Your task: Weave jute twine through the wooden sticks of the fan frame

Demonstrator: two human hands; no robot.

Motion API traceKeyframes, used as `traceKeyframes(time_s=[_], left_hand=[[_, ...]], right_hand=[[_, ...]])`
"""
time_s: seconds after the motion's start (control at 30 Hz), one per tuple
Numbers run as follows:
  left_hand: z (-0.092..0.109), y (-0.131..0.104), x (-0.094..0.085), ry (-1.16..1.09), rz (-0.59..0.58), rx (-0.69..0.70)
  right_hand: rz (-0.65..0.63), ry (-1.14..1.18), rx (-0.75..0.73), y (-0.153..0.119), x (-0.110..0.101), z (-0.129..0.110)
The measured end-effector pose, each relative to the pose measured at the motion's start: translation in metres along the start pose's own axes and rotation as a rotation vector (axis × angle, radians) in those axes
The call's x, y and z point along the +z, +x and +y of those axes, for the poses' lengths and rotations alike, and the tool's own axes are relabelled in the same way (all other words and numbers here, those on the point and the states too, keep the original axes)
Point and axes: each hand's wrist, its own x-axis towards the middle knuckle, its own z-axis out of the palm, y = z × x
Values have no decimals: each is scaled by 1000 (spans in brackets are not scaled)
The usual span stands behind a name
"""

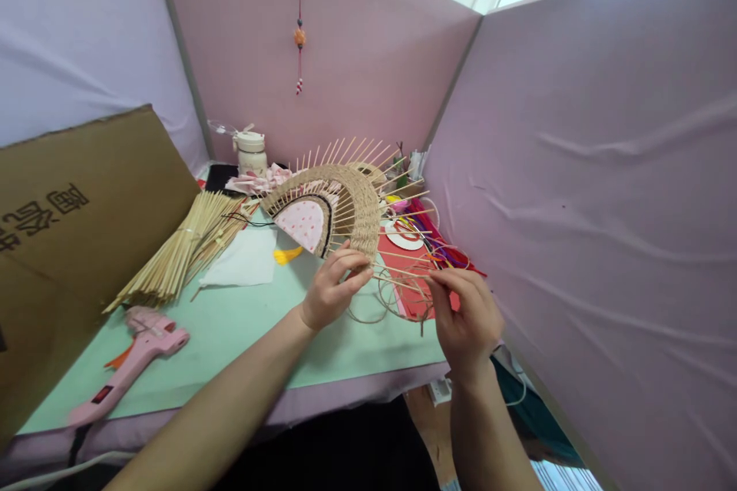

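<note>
A half-round woven fan (364,209) of twine on thin sticks stands tilted above the table, its bare stick ends spreading outward. Its inner half-circle is pink dotted cloth (302,224) edged in black. My left hand (337,288) is closed on the fan's lower right edge. To the right, my right hand (469,318) pinches near the tips of the lowest sticks, apparently with twine between thumb and fingers; the fingers partly hide it. Loose loops of brown twine (383,314) hang between both hands.
A bundle of thin sticks (173,253), a white cloth (242,259) and a pink glue gun (132,364) lie left on the green tabletop (253,345). A cardboard box (86,222) borders the left. Red paper (411,288) lies behind my right hand. A lidded cup (251,153) stands behind.
</note>
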Motion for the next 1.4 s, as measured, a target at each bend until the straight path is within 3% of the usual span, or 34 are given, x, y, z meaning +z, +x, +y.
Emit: traceKeyframes(time_s=[0.1, 0.23, 0.33, 0.43, 0.6, 0.83, 1.1, 1.4], left_hand=[[0, -1, 0, -4, -1, 3], [-1, -2, 1, -14, 5, 9], [0, -3, 1, -15, 5, 1], [-1, -4, 1, -18, 0, -11], [-3, -5, 1, -49, -1, -18], [-2, -2, -4, -25, -18, 26], [0, -1, -1, -3, 15, 21], [2, -3, 7, 63, -17, 13]], right_hand=[[3, 64, 206, -1, 7, 1], [-49, 284, 623, -11, 26, 4], [-136, 493, 887, -18, 56, 8], [-183, 676, 1034, -19, 92, 11], [-80, 877, 1093, -16, 124, 8], [-131, 966, 1187, -17, 119, 7], [-97, 937, 1132, -20, 118, 16], [-23, 864, 1082, -16, 120, 6]])
